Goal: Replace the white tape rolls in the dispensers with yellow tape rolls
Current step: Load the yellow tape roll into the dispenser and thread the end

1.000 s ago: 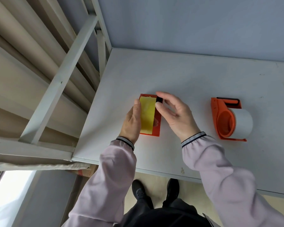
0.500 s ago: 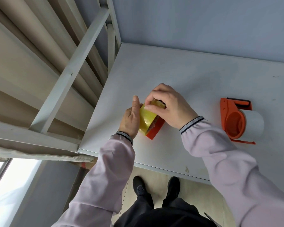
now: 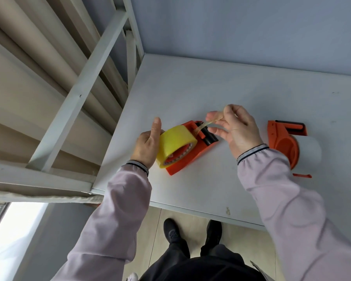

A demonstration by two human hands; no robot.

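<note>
A yellow tape roll (image 3: pixel 175 141) sits in an orange dispenser (image 3: pixel 193 155) that lies on its side on the white table (image 3: pixel 201 94). My left hand (image 3: pixel 148 146) holds the roll's left side, thumb raised. My right hand (image 3: pixel 234 128) pinches the loose end of the yellow tape (image 3: pixel 203 126), a thin strip stretched from the roll over the dispenser's black roller. A second orange dispenser (image 3: pixel 284 142) with a white tape roll (image 3: pixel 310 153) lies to the right, beside my right wrist.
A white metal frame (image 3: pixel 79 86) and beige padded bars stand left of the table. A blue-grey wall (image 3: pixel 251 27) backs the table. The table's front edge runs just above my shoes on the wooden floor (image 3: pixel 237 238).
The dispenser with the yellow roll has been tipped and turned, its cutter end now pointing right. My right hand left the roll's top and drew the tape end out to the right.
</note>
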